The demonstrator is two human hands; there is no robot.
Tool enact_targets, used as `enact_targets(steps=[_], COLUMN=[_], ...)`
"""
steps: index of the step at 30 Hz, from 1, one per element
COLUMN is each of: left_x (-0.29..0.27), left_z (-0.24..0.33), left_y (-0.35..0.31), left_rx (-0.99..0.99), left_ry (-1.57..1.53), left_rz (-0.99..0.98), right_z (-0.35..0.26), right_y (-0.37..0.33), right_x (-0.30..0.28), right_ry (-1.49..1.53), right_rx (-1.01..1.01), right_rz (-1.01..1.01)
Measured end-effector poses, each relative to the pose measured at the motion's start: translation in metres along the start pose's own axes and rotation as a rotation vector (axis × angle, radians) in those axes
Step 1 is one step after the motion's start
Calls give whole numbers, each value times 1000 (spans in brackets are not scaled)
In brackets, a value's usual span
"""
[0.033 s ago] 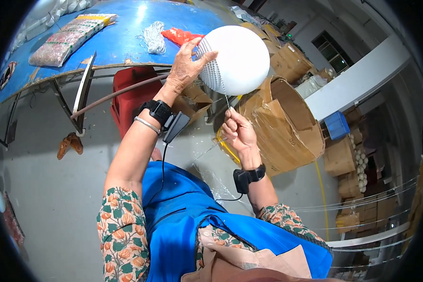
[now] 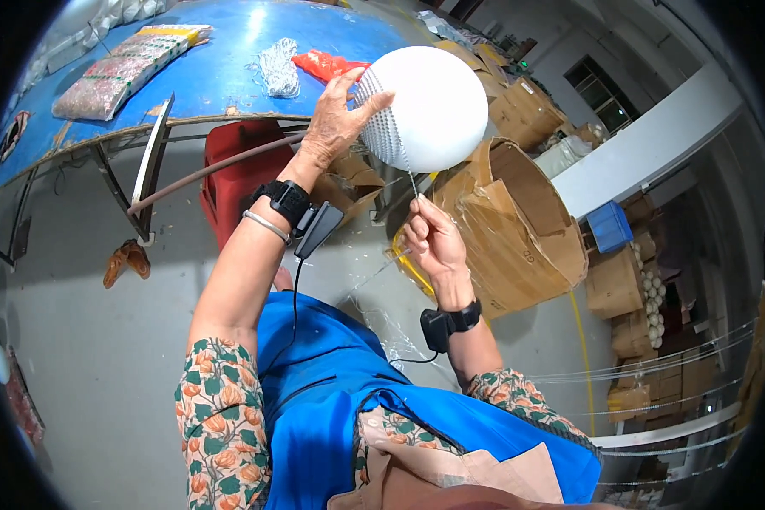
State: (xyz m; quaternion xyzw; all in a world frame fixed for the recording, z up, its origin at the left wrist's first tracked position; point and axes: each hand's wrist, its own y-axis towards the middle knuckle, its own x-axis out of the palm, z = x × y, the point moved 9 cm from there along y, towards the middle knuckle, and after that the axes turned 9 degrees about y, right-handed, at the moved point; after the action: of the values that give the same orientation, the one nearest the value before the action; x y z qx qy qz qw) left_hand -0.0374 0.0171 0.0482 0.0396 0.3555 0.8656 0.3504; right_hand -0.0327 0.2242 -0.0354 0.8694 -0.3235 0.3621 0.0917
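A large smooth white ball (image 2: 433, 106) is held up in front of me, beyond the table's near edge. Rows of small silvery beads (image 2: 384, 136) wrap its left side. My left hand (image 2: 338, 119) is closed on that beaded side, thumb on the near face and fingers at the upper left. From the ball's underside a thin bead strand (image 2: 413, 182) runs down, drawn straight. Its lower part sits pinched between thumb and forefinger of my right hand (image 2: 433, 238), whose other fingers are curled. The ball's far side is hidden.
A blue-topped table (image 2: 221, 59) carries a clear packet of beads (image 2: 127, 72), a white string bundle (image 2: 279, 70) and a red plastic bag (image 2: 323, 65). Below are a red chair (image 2: 229, 170), sandals (image 2: 127, 262) and an open cardboard box (image 2: 501, 229). A blue crate (image 2: 609, 226) stands at right.
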Motion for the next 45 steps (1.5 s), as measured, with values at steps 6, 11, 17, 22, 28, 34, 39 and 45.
enact_targets(steps=[6, 11, 17, 22, 28, 34, 39, 45], left_x=[-5, -6, -13, -12, -1, 8, 10, -9], left_z=[11, 15, 24, 24, 27, 25, 8, 9], left_y=[2, 3, 3, 4, -4, -5, 6, 10], left_rx=[33, 67, 113, 81, 148, 158, -3, -8], left_ry=[-38, -28, 21, 19, 32, 113, 63, 121], left_rz=[11, 86, 150, 107, 4, -73, -93, 99], right_z=[-4, 4, 4, 0, -16, -40, -38, -39], right_y=[-13, 1, 4, 13, 16, 3, -4, -56], right_x=[29, 10, 15, 10, 5, 16, 22, 12], right_ry=[-101, 115, 165, 34, -75, -666, -678, -660], right_rx=[-145, -48, -2, -37, -148, -394, -328, -252], right_rz=[-21, -43, -26, -15, -34, 107, 80, 90])
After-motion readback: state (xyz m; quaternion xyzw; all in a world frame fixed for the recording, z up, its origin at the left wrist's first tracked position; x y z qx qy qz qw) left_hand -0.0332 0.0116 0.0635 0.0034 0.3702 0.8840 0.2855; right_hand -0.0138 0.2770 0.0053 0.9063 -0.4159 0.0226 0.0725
